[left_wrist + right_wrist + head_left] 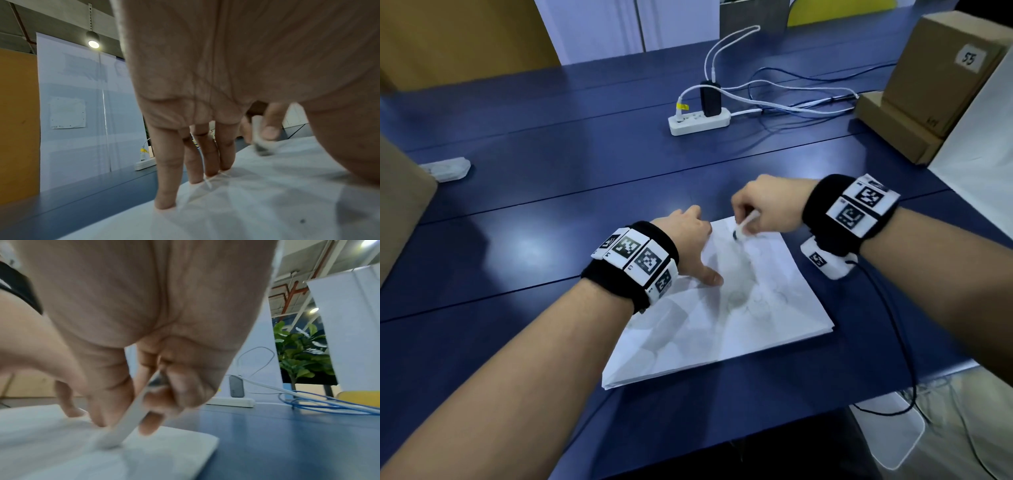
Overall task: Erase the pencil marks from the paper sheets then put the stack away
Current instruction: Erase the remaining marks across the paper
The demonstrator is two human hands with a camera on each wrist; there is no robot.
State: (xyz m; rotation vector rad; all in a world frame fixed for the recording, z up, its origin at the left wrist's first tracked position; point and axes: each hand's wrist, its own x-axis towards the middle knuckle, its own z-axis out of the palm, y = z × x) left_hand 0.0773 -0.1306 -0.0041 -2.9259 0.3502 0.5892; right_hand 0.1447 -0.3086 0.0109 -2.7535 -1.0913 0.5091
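A stack of white paper sheets (722,318) with faint pencil drawings lies on the blue table. My left hand (688,240) presses straight fingers (166,186) on the stack's far left part, thumb spread on the sheet. My right hand (763,209) pinches a slim white eraser (744,224) and holds its dark tip on the far end of the top sheet. In the right wrist view the eraser (131,417) slants down to the paper (61,451), blurred. The left wrist view shows the eraser (260,142) past my fingers, on the paper (267,203).
A white power strip (698,121) with a black charger and white and blue cables lies beyond the paper. Cardboard boxes (928,85) stand at the far right, another box (400,205) at the left edge. A small white object (446,168) lies at the left.
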